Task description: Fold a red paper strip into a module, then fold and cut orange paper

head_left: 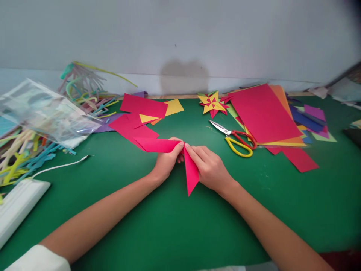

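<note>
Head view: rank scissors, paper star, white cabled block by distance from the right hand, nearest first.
1. Scissors: ahead and slightly right of the right hand.
2. Paper star: farther ahead, just beyond the scissors' tip.
3. White cabled block: far off to the left.

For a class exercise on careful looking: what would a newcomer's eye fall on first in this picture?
Probably the folded red paper pinched between the left hand and right hand, bright against the green tabletop at the centre. Next, perhaps, the yellow-and-red paper star near the wall, and the scissors, with one red and one yellow handle, lying open-handled to the right of the hands.
</note>
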Demonstrator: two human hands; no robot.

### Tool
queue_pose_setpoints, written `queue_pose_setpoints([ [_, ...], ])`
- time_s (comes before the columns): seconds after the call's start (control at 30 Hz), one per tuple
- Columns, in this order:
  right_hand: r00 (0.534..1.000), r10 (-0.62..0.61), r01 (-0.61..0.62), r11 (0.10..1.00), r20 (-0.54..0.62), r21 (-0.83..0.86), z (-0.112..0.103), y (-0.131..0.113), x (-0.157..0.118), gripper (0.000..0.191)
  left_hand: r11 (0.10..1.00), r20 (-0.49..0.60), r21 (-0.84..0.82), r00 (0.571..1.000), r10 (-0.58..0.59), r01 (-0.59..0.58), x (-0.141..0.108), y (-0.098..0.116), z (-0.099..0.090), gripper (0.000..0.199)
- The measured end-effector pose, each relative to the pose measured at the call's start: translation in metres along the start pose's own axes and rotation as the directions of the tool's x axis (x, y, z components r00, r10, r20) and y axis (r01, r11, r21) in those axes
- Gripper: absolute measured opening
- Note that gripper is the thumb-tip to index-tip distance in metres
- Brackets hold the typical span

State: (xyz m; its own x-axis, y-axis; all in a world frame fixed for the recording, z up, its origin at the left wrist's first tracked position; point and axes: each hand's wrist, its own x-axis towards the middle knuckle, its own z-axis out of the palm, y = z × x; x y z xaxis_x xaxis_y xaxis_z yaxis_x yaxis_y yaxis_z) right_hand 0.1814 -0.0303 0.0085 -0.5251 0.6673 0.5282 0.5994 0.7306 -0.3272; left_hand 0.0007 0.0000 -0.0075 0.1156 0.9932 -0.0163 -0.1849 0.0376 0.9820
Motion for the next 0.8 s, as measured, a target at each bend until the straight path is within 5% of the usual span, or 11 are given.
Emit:
queue_pose_setpoints([
  [0.2, 0.991, 0.132, -0.128, 0.910, 0.015, 0.394, -0.007, 0.004, -0.001, 0.063, 0.999, -0.007, 0.052, 1.000, 0.013, -0.013, -0.002, 0.003, -0.001, 0.021],
  [0.3, 0.972, 0.234, -0.203, 0.811, 0.014, 0.549, -0.008, 0.007, 0.002, 0.050, 0.998, 0.013, 0.059, 1.000, 0.014, -0.015, -0.001, 0.003, -0.001, 0.022],
  [0.47, 0.813, 0.571, -0.406, 0.417, 0.113, 0.813, 0.000, 0.001, 0.010, 0.013, 0.995, 0.086, 0.091, 0.996, 0.022, -0.030, -0.001, 0.006, -0.001, 0.026],
  [0.6, 0.713, 0.658, -0.434, 0.141, 0.244, 0.890, 0.011, -0.004, 0.012, 0.025, 0.991, 0.127, 0.118, 0.991, 0.041, -0.056, -0.001, 0.007, 0.001, 0.027],
  [0.8, 0.664, 0.694, -0.440, 0.060, 0.280, 0.896, 0.014, -0.002, 0.012, 0.041, 0.998, 0.107, -0.065, 0.994, 0.026, -0.019, 0.007, 0.001, 0.001, 0.034],
])
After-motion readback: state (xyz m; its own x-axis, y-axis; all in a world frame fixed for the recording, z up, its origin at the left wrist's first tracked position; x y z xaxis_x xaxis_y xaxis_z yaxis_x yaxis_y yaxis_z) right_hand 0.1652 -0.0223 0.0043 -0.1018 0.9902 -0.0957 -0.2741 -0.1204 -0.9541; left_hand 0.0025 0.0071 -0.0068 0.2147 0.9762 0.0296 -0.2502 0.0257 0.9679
